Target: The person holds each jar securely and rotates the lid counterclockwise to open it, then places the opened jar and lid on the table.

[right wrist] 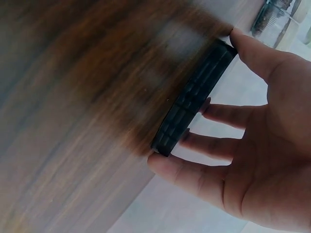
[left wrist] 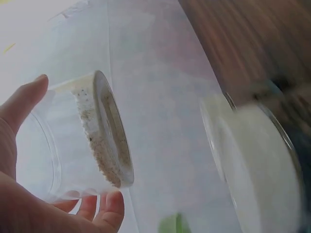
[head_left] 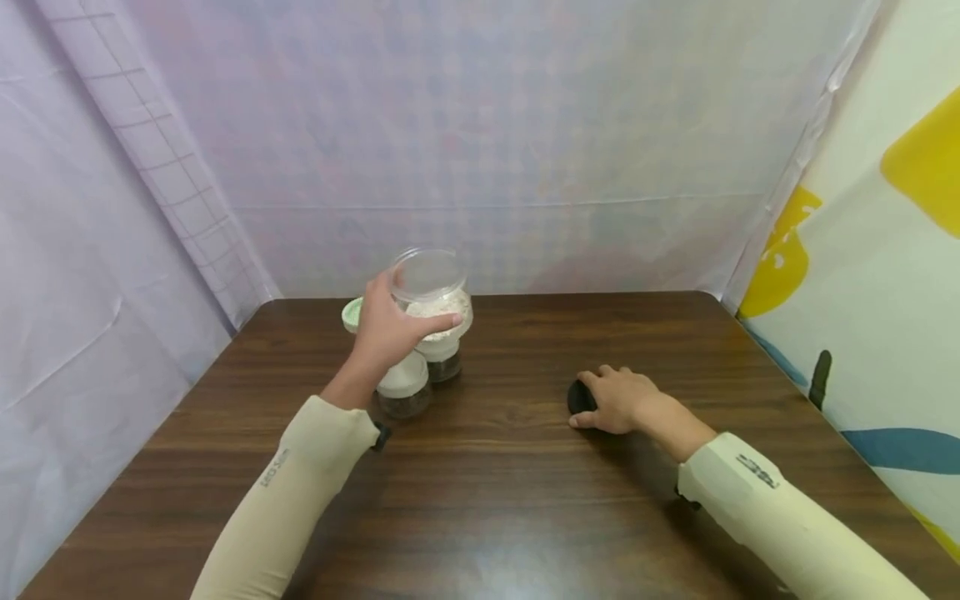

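My left hand grips a clear jar with a layer of pale, grainy stuff at its bottom. No lid shows on its top. In the left wrist view, thumb and fingers curl round the wall of this jar, which is above the white-lidded jars. Over on the right, my right hand holds a round black lid by its edge, at the tabletop. The right wrist view shows the lid's ribbed rim between thumb and fingertips. Whether the lid touches the wood I cannot tell.
Beneath and beside the left hand stand jars with white lids and dark contents; a pale green lid shows behind the hand. The brown wooden table ends at a hanging cloth at the back. Patterned cloth hangs along the right side.
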Available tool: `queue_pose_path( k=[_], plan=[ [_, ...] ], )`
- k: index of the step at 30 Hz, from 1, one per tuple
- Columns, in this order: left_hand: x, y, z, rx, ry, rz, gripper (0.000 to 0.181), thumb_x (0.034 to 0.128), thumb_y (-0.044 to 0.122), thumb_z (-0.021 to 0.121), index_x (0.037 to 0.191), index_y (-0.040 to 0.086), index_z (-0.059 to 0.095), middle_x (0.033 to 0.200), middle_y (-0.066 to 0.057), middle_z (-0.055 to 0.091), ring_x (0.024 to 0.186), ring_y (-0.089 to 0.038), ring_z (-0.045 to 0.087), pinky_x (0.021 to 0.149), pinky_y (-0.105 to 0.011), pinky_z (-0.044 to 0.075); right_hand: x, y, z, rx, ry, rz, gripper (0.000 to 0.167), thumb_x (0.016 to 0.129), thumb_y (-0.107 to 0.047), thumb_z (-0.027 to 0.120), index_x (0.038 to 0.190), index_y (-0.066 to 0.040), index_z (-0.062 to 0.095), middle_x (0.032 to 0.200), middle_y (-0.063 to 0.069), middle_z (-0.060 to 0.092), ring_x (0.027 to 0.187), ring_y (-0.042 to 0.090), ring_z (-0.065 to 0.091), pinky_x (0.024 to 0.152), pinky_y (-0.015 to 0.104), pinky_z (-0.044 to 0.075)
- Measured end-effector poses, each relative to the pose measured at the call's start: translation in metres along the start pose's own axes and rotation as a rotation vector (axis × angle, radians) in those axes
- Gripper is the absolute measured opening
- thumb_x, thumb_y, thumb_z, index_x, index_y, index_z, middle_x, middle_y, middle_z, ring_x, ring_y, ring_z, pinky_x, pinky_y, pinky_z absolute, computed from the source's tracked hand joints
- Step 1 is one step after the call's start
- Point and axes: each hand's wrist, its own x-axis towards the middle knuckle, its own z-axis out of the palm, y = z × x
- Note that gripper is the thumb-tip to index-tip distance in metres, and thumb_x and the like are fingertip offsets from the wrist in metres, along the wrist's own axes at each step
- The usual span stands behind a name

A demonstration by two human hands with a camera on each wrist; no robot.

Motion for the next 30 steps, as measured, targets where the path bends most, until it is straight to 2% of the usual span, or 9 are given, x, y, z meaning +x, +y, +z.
queue_pose_path(
  k=[2,7,12,18,25,30],
  plan=[
    [0.006,0.005,0.010,-0.006,-0.003,0.011,0.112,0.0686,0.045,0.093,0.157,0.010,0.033,0.151,-0.014,0.040,0.131,-0.031,0.044,0.107,-0.051,0.043,0.000,-0.002,0.000,0.001,-0.002,-0.003,0.085,0.093,-0.063,0.060,0.154,-0.009,0.039,0.150,0.027,0.045,0.129,0.053,0.049,0.098,0.066,0.046],
    [0.016,0.010,0.036,-0.002,-0.038,-0.009,0.113,0.0671,0.046,0.094,0.156,0.012,0.034,0.148,-0.014,0.043,0.130,-0.032,0.046,0.107,-0.051,0.043,0.000,-0.004,0.002,0.006,0.007,-0.009,0.085,0.093,-0.064,0.060,0.155,-0.010,0.039,0.150,0.026,0.045,0.130,0.052,0.048,0.099,0.066,0.046],
    [0.022,0.005,0.063,0.003,-0.048,-0.005,0.112,0.0653,0.042,0.096,0.154,0.008,0.037,0.145,-0.014,0.049,0.130,-0.033,0.050,0.108,-0.049,0.045,0.001,-0.004,0.004,0.011,0.018,-0.012,0.084,0.093,-0.063,0.061,0.154,-0.009,0.040,0.149,0.027,0.046,0.129,0.052,0.048,0.098,0.066,0.046],
    [0.022,0.000,0.092,-0.008,-0.040,-0.004,0.104,0.0632,0.035,0.098,0.149,0.009,0.046,0.143,-0.013,0.053,0.130,-0.032,0.051,0.108,-0.047,0.046,-0.001,-0.003,0.004,0.011,0.021,-0.003,0.085,0.091,-0.064,0.062,0.152,-0.008,0.042,0.146,0.026,0.048,0.126,0.052,0.050,0.096,0.065,0.048],
    [0.012,-0.003,0.116,0.008,-0.052,-0.087,0.106,0.0633,0.031,0.098,0.150,0.007,0.042,0.142,-0.018,0.049,0.127,-0.035,0.050,0.107,-0.047,0.046,-0.002,-0.003,0.003,0.024,0.025,-0.007,0.084,0.091,-0.062,0.064,0.151,-0.007,0.043,0.144,0.027,0.049,0.125,0.052,0.051,0.097,0.065,0.047],
    [0.009,-0.011,0.127,0.008,-0.048,-0.156,0.106,0.0628,0.028,0.099,0.149,0.005,0.042,0.140,-0.021,0.050,0.127,-0.036,0.051,0.108,-0.047,0.045,-0.003,-0.005,0.005,0.033,0.017,-0.005,0.084,0.092,-0.061,0.063,0.152,-0.007,0.042,0.146,0.027,0.048,0.126,0.052,0.050,0.099,0.064,0.047]
  ],
)
